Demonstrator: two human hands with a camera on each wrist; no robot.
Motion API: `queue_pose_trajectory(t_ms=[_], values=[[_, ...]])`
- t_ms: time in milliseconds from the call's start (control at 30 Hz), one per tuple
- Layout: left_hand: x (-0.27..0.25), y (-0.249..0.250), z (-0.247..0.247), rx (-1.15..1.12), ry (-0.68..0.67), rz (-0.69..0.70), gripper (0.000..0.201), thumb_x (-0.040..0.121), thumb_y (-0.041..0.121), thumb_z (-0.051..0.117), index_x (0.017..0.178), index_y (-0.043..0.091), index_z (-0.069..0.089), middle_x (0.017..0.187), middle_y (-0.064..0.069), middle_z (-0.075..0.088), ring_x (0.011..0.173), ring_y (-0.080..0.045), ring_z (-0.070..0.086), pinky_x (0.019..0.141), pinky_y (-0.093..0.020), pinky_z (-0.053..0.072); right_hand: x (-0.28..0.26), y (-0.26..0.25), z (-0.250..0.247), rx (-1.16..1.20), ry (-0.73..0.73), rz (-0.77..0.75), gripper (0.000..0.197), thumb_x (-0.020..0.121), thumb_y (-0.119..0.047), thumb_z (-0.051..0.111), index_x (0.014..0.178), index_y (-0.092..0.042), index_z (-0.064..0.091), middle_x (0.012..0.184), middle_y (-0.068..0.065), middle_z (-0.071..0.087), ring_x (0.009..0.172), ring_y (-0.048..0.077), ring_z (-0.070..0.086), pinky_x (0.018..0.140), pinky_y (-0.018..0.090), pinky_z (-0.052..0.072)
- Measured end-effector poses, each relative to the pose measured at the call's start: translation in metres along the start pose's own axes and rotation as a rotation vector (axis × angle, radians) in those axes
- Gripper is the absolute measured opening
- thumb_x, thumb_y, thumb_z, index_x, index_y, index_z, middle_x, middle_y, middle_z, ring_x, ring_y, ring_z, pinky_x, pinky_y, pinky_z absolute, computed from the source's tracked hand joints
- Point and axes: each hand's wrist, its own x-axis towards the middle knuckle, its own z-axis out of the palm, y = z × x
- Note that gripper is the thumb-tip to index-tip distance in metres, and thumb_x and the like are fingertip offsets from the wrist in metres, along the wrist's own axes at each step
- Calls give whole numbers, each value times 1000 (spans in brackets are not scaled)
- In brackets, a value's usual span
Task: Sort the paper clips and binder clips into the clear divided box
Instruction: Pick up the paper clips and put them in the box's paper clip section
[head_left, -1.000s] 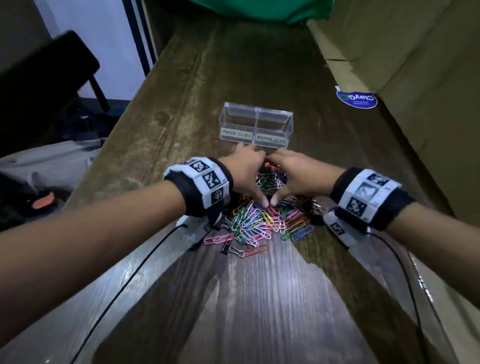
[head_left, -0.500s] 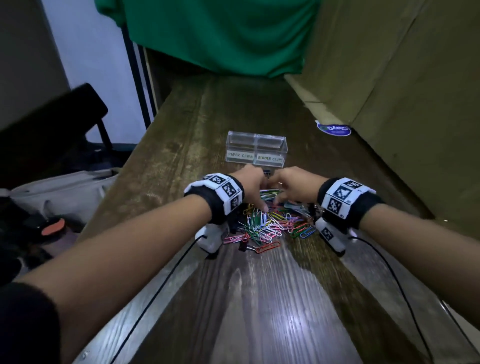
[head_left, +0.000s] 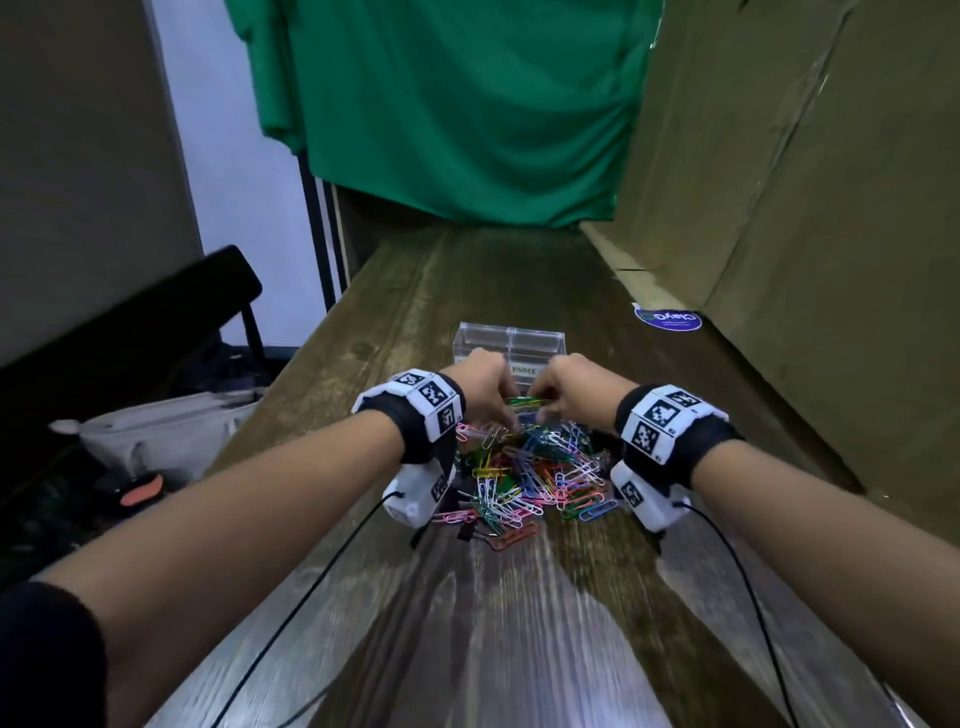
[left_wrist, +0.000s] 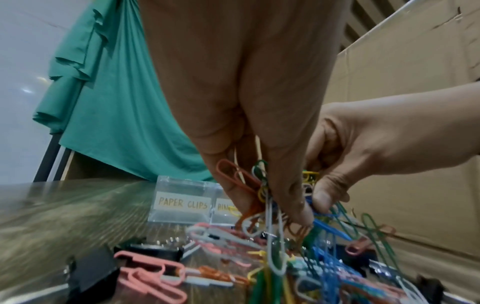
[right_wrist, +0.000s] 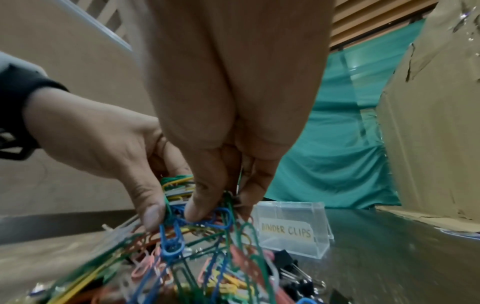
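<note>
A heap of coloured paper clips (head_left: 524, 475) mixed with black binder clips (right_wrist: 298, 273) lies on the wooden table. Behind it stands the clear divided box (head_left: 509, 343), labelled PAPER CLIPS (left_wrist: 183, 203) on its left half and BINDER CLIPS (right_wrist: 285, 231) on its right. My left hand (head_left: 488, 384) and right hand (head_left: 566, 387) meet above the far side of the heap. Both pinch one tangled bunch of paper clips (left_wrist: 262, 197) that is lifted off the pile, with clips dangling from it (right_wrist: 182, 216). A black binder clip (left_wrist: 93, 275) lies at the heap's near left.
Cardboard panels (head_left: 810, 182) wall the table's right side, with a blue round sticker (head_left: 667, 318) at their foot. A green cloth (head_left: 457, 104) hangs behind the table. A black chair (head_left: 156, 317) and a bag (head_left: 171, 431) stand left of the table edge. Thin cables (head_left: 322, 577) trail from both wrists.
Both hands have closed on a bunch of paper clips and raised it off the heap. The head view has tilted up, showing more of the green cloth.
</note>
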Motion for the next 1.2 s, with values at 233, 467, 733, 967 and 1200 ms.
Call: queue_pose_trajectory(t_ms=[233,467,733,967,1200], values=[[6,-19,-21,-90,48,-46,28,68,30,82,82,7,76,64,3,63,58,-5,48,59,-19,38,5,7,-9,32,58,54,42,76,-15,76,46,-17,47,50,-2,44,51,14,42,50,25,34],[30,-46,-64,-42,160,-103,36,67,28,83,98,11,76,83,-5,73,65,-8,56,58,-15,43,7,19,-3,23,-12,75,9,79,-17,74,71,-17,69,68,-3,62,66,9,56,55,17,38],[78,-67,-81,-147,359,-193,30,73,17,79,102,9,75,96,-13,75,79,-11,61,73,-21,46,15,27,2,-16,-131,-35,7,82,-15,70,86,-17,64,78,-5,62,74,10,57,60,18,40],[119,-70,-69,-169,471,-307,29,71,14,80,99,7,76,91,-12,72,78,-15,59,75,-20,45,13,33,-10,67,-84,-47,20,81,-9,69,75,-26,60,78,-2,68,69,5,59,62,20,43],[129,-73,-35,44,220,-271,32,63,6,84,94,8,76,97,-16,74,92,-28,70,87,-36,57,22,38,-37,138,84,-3,15,80,-5,69,78,-19,63,74,5,69,59,5,54,59,21,43]])
